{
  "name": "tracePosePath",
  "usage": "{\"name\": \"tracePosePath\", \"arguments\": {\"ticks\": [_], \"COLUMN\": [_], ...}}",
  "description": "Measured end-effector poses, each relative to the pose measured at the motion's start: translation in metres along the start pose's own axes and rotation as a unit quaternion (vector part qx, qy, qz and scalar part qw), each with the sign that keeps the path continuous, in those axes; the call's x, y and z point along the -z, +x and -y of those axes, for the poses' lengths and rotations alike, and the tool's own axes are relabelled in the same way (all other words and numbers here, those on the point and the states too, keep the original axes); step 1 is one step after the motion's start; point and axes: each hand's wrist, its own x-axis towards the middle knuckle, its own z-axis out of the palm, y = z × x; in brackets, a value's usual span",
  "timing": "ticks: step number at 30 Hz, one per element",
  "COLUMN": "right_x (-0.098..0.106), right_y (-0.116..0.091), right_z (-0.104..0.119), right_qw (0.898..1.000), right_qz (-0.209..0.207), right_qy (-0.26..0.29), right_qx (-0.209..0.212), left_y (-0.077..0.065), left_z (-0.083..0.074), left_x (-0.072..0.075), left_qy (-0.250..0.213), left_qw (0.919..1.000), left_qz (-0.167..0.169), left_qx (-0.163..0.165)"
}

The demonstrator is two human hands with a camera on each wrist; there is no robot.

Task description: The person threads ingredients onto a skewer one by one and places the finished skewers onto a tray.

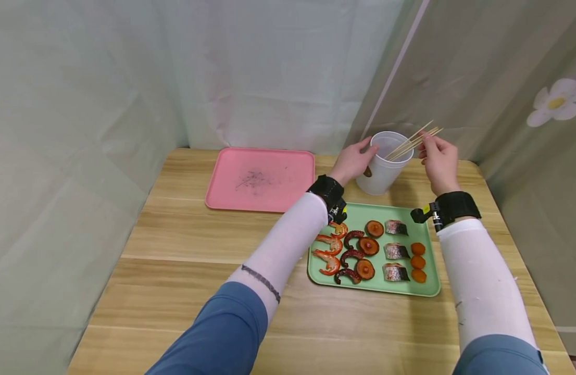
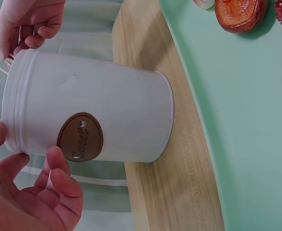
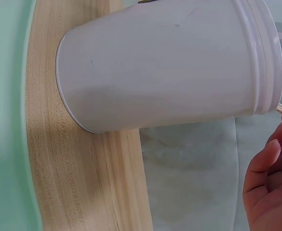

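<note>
The thin, straight, pale wooden skewers (image 1: pixel 415 144) slant into the smooth, tapered white bucket (image 1: pixel 378 178) at the far right, pinched in your right hand (image 1: pixel 440 159). Your left hand (image 1: pixel 351 161), fingers loosely bent, touches the bucket's rim. A brown oval label (image 2: pixel 81 137) marks its wall; nearer lies a green rectangular tray (image 1: pixel 424 289).

- White bucket (image 1: pixel 380 174) at left hand (image 1: pixel 353 162): smooth, satin
- Skewers (image 1: pixel 411 145) in right hand (image 1: pixel 440 160): matt wood
- Green tray (image 2: pixel 247 120) below hands: smooth, plastic-looking, low sheen
- Curtain (image 1: pixel 269 78) behind hands: creased cloth
</note>
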Motion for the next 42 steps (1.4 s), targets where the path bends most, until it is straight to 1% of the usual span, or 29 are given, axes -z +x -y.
{"name": "tracePosePath", "arguments": {"ticks": [5,8,15,21,26,29,33,36,39,42], "right_x": [0.001,0.002,0.008,0.016,0.024,0.030,0.040,0.046,0.051,0.057], "right_y": [-0.002,-0.003,-0.003,-0.005,-0.008,-0.009,-0.011,-0.014,-0.017,-0.020], "right_z": [0.000,0.000,0.003,0.013,0.023,0.028,0.032,0.036,0.040,0.045], "right_qw": [1.000,1.000,0.999,0.997,0.997,0.997,0.995,0.994,0.993,0.993], "right_qz": [0.009,0.009,-0.012,-0.030,-0.045,-0.046,-0.045,-0.046,-0.049,-0.054], "right_qy": [-0.003,0.008,0.038,0.064,0.058,0.053,0.070,0.087,0.085,0.090], "right_qx": [-0.001,0.002,0.018,0.024,0.035,0.043,0.050,0.055,0.061,0.062], "left_y": [0.000,0.000,0.001,0.002,0.004,0.004,0.002,0.002,0.001,0.002], "left_z": [0.000,0.000,-0.001,-0.001,-0.001,-0.002,-0.004,-0.006,-0.006,-0.006], "left_x": [-0.001,-0.001,-0.001,-0.002,-0.003,-0.004,-0.005,-0.006,-0.007,-0.008], "left_qy": [-0.001,-0.004,-0.005,-0.021,-0.015,-0.012,-0.021,-0.038,-0.045,-0.041], "left_qw": [1.0000,1.0000,1.0000,0.9996,0.9997,0.9997,0.9994,0.9989,0.9986,0.9989], "left_qz": [-0.001,0.000,0.003,0.000,0.002,0.002,0.003,0.004,0.001,0.001], "left_qx": [-0.003,-0.003,0.001,0.016,0.019,0.020,0.025,0.027,0.027,0.023]}}
